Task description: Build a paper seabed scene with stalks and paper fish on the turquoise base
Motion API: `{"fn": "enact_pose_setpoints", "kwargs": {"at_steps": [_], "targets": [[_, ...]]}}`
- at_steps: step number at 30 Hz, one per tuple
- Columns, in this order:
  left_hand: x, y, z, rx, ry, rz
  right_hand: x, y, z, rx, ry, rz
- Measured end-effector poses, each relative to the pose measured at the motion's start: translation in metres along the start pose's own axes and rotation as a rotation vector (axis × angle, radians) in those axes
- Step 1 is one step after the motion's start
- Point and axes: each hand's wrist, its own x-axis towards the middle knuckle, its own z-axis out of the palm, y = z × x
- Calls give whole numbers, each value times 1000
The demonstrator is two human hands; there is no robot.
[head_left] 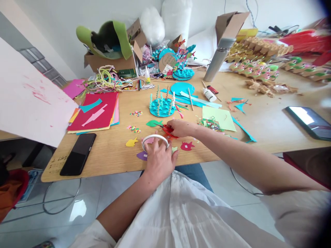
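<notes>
My left hand rests at a roll of white tape, its fingers reaching over the ring's near side. Beside it, my right hand is closed on red-handled scissors, whose blades point left over a green paper fish. Around the hands lie a yellow fish, a purple one and a red one. A pink cutout shows inside the ring. Behind the hands is a round blue base with twisted upright sticks.
A black phone and stacked coloured paper are on the left. Green paper with scraps lies right of the base. Farther back stand a metal bottle and a cardboard box; a tablet is far right.
</notes>
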Motion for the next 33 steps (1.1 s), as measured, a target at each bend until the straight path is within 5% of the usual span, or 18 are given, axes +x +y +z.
{"fn": "enact_pose_setpoints", "kwargs": {"at_steps": [22, 33], "targets": [[9, 2, 3, 5, -44, 52, 1, 0, -7, -8, -10, -6], [10, 1, 2, -15, -59, 46, -19, -2, -8, 18, 146, -24]]}}
